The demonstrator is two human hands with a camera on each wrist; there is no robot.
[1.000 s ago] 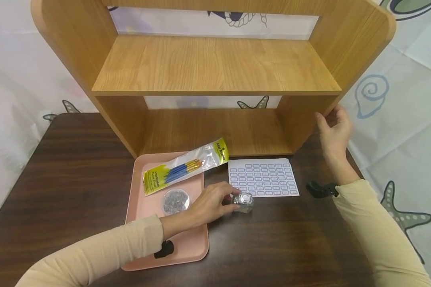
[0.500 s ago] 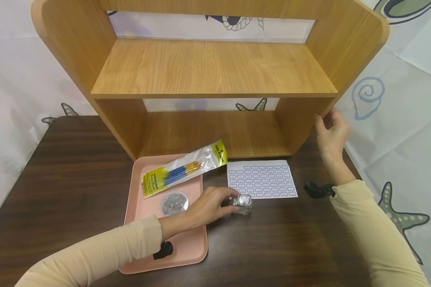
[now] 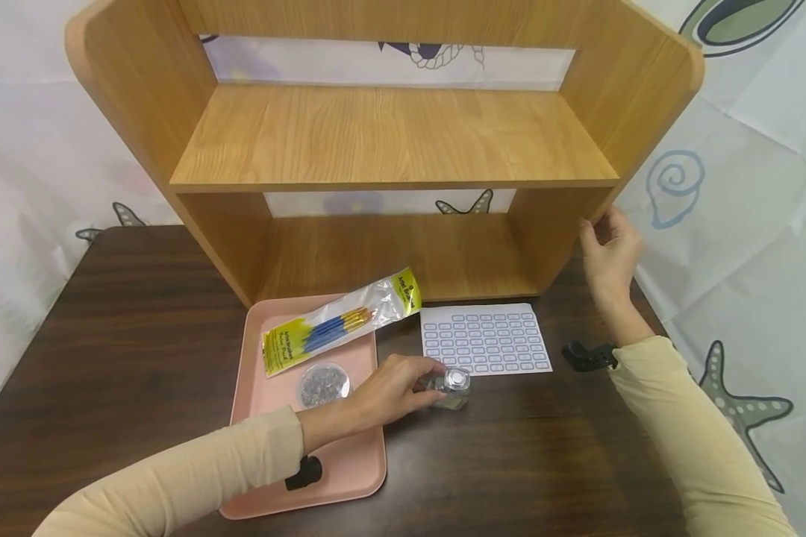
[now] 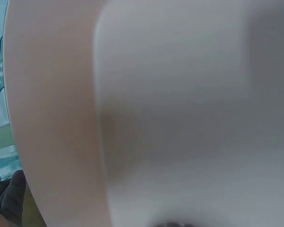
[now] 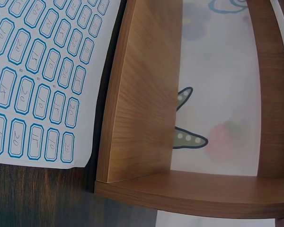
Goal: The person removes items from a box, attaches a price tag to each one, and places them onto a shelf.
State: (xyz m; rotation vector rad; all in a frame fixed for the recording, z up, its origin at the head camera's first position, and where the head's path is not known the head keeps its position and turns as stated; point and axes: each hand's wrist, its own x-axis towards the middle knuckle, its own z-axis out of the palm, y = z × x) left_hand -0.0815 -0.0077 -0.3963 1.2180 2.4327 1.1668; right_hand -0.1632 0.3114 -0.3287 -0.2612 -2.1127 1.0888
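My left hand [image 3: 392, 388] pinches a small clear glass bottle [image 3: 455, 380] between thumb and fingers, just off the tray's right edge. The bottle has a shiny round top. In the left wrist view, fingertips [image 4: 16, 191] show at the lower left while a pale blurred surface covers most of the picture. My right hand [image 3: 611, 257] grips the outer edge of the wooden shelf [image 3: 396, 134], thumb at the front of its right side panel and fingers behind. A printed label sheet [image 3: 486, 339] lies between the hands, at the shelf's foot.
A pink tray [image 3: 369, 462] holds a round clear container [image 3: 324, 384] of small shiny bits. A packet of paint brushes [image 3: 342, 321] lies across its upper edge, its far end reaching the shelf's front. Everything stands on a dark wood table [image 3: 497, 470] before a patterned white cloth [image 3: 752, 224].
The head view has shifted slightly, so the shelf sits a little lower in the picture. Both hands keep their hold on the bottle and the shelf.
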